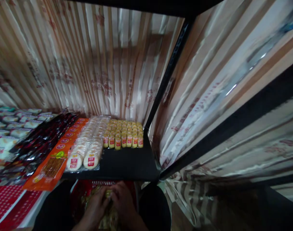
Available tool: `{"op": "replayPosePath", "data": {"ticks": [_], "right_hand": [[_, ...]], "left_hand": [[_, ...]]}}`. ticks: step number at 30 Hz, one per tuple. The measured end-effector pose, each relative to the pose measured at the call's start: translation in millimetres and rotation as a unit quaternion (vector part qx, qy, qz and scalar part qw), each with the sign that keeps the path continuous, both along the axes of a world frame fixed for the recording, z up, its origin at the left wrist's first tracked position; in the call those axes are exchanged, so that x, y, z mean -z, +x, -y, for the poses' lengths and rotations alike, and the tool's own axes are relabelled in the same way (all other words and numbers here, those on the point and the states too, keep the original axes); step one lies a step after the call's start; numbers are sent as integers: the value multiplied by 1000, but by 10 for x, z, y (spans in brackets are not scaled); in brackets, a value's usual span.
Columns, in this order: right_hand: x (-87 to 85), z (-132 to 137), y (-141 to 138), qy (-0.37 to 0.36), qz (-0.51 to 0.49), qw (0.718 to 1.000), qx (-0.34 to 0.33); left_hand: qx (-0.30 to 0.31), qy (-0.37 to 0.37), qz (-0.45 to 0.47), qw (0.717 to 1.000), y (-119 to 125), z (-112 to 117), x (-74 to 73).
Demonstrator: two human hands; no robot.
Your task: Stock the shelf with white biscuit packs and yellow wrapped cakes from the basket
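Observation:
Both my hands are down below the shelf edge, inside a red basket (85,187) full of small yellow snack packets (110,219). My left hand (95,205) and my right hand (122,200) are curled together over the packets, fingers closed around some of them. The light is dim there, so the exact grip is unclear. On the black shelf (127,163) above the basket stand rows of the same small yellow-and-red packets (123,134).
Left of the yellow rows lie clear packs of round white cakes (86,150), orange flat packs (57,157), dark red packs (40,141) and white-green packs (9,128). Striped plastic sheeting (100,64) hangs behind and to the right. A black shelf post (168,73) rises at centre.

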State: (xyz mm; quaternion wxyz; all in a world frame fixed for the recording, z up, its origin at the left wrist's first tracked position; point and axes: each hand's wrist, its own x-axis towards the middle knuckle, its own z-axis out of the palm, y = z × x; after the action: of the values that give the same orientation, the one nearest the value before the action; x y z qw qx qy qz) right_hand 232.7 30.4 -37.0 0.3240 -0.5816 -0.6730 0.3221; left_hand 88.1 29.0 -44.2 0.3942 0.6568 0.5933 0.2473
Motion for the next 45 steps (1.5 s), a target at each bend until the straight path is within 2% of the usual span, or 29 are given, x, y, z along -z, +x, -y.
{"op": "replayPosePath", "data": {"ticks": [4,7,10,13,20,30,33,36,45], "right_hand": [[-393,-73,128,28,-44,998,22],[-560,-152,213,73,-76,992,63],[-567,-238,297,122,-76,985,96],[-484,-342,396,166,-42,975,142],[-348,-726,667,230,25,947,223],[-553,-1598,988,278,19,907,315],[-562,-1865,1101,273,5,907,321],[-506,-2068,1213,249,-3,912,326],[-303,-2311,1363,213,-18,926,312]], "left_hand": [[26,2,52,998,128,-181,-433],[24,40,77,996,220,-399,-653],[18,78,78,994,323,-642,-787],[26,100,62,993,471,-866,-879],[29,126,30,991,1001,-1342,-1024],[89,177,27,980,1753,-2311,-1344],[108,197,4,974,1924,-2574,-1396],[112,197,-31,973,2040,-2769,-1377],[132,187,-102,968,2192,-3109,-1133]]}}
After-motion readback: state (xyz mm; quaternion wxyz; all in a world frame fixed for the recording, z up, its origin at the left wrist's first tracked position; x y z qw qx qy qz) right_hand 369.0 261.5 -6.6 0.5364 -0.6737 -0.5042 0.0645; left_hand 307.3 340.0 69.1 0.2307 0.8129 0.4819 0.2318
